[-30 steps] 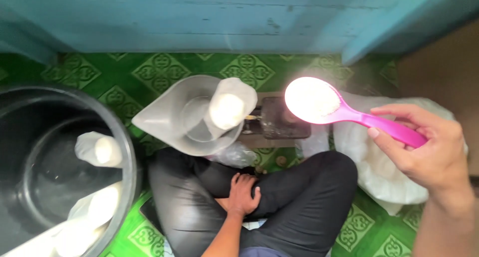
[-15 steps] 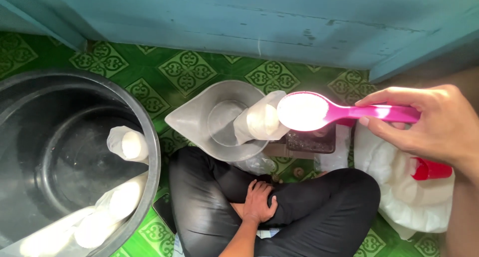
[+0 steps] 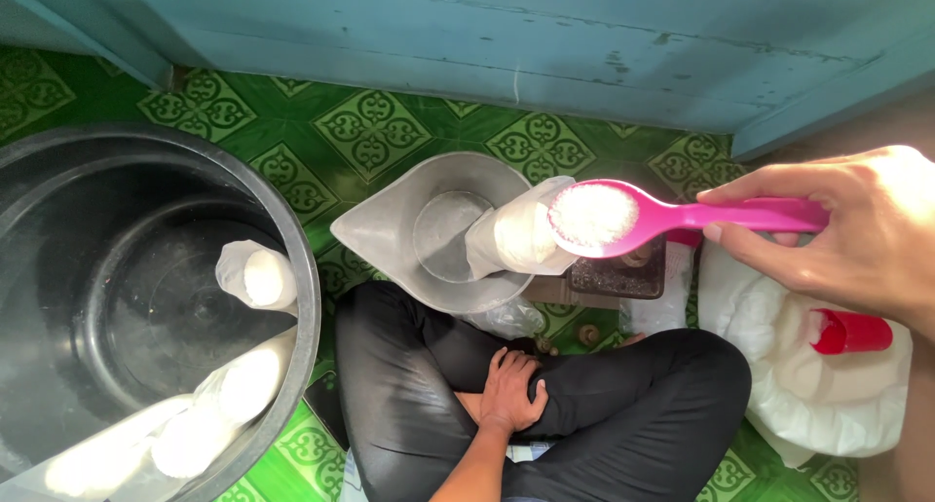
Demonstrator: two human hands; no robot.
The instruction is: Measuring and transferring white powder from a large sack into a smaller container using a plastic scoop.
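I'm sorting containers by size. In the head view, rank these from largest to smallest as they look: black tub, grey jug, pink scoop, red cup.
1. black tub
2. grey jug
3. pink scoop, though it is held nearer the camera by the right hand, so unsure
4. red cup

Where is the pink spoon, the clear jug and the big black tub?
pink spoon (image 3: 623, 217): head view, on the bowl's rim by the handle.
clear jug (image 3: 390, 231): head view, on its spout wall.
big black tub (image 3: 302, 268): head view, on its right rim.
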